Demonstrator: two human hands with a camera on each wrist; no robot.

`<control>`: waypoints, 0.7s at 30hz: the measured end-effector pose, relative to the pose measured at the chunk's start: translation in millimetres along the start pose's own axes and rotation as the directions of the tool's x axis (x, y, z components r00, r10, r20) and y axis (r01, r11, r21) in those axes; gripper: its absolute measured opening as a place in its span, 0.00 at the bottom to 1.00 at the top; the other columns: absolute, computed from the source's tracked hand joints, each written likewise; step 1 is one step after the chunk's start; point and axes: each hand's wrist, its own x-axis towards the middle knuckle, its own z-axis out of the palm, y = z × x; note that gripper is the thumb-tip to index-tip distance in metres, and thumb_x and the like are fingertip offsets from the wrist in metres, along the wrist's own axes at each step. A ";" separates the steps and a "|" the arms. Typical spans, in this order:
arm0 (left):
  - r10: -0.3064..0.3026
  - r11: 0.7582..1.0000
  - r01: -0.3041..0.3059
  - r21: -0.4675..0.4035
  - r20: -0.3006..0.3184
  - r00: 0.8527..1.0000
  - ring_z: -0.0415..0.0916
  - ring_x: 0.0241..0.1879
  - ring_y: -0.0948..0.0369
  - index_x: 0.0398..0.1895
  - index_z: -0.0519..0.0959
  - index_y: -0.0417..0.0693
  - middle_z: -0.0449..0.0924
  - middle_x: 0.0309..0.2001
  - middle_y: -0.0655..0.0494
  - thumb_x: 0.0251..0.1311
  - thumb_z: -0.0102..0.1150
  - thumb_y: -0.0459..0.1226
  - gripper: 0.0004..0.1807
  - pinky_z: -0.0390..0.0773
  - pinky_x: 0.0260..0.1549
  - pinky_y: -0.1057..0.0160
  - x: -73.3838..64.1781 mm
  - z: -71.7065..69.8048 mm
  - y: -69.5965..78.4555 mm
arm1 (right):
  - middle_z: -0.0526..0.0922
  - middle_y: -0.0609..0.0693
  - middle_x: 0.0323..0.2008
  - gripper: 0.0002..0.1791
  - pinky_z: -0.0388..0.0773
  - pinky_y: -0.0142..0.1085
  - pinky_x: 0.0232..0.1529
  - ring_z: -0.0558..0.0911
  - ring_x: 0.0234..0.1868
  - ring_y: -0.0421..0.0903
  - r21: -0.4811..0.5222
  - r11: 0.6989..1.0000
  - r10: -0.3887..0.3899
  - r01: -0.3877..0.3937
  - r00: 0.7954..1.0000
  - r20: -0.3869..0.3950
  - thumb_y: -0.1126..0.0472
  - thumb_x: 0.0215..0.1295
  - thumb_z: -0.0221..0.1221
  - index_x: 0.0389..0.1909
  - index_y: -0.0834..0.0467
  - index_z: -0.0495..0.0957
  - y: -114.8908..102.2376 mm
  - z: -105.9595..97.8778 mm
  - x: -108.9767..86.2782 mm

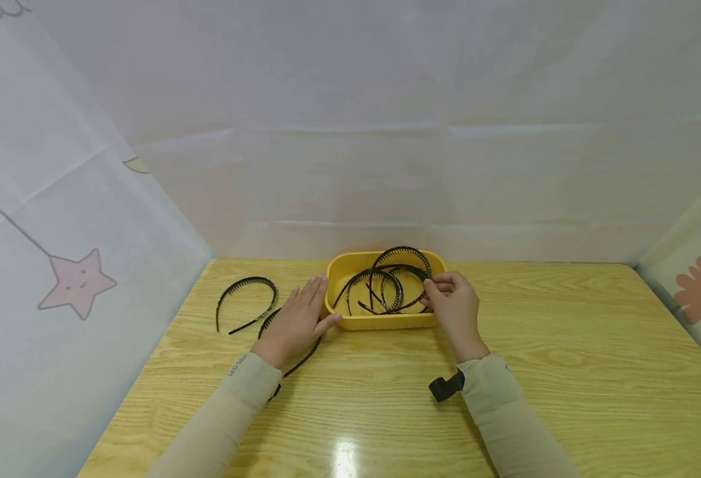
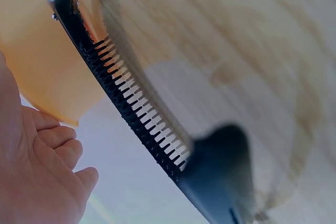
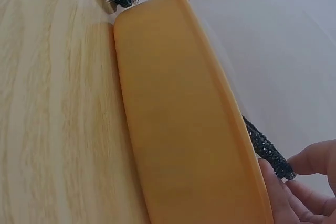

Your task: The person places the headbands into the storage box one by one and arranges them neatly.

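Note:
A yellow plastic bin (image 1: 389,322) stands near the back of the table with several black toothed headbands in it. My right hand (image 1: 455,307) reaches over the bin's right end and pinches one headband (image 1: 399,249), which rises above the rim. In the right wrist view that headband (image 3: 265,148) looks glittery between thumb and fingers. My left hand (image 1: 295,324) lies with extended fingers against the bin's left end, thumb at the front corner. Beneath the left hand, a second headband (image 1: 303,360) is partly hidden; its teeth (image 2: 131,103) show close up in the left wrist view.
Another black headband (image 1: 247,281) lies on the wooden table (image 1: 565,345) to the left. A pale cloth wall (image 1: 350,179) rises right behind the bin, with more printed cloth at both sides. A black wrist camera (image 1: 446,386) juts from the right sleeve.

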 end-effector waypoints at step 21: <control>-0.002 1.000 0.002 0.010 -0.002 1.000 0.37 0.81 0.51 0.82 0.40 0.40 0.41 0.82 0.44 0.76 0.32 0.64 0.47 0.44 0.78 0.45 -0.8 -0.4 -1.8 | 0.84 0.58 0.38 0.07 0.85 0.41 0.38 0.83 0.38 0.52 -0.349 0.843 -0.417 0.410 0.907 0.057 0.66 0.70 0.61 0.42 0.65 0.83 6.7 -19.3 3.9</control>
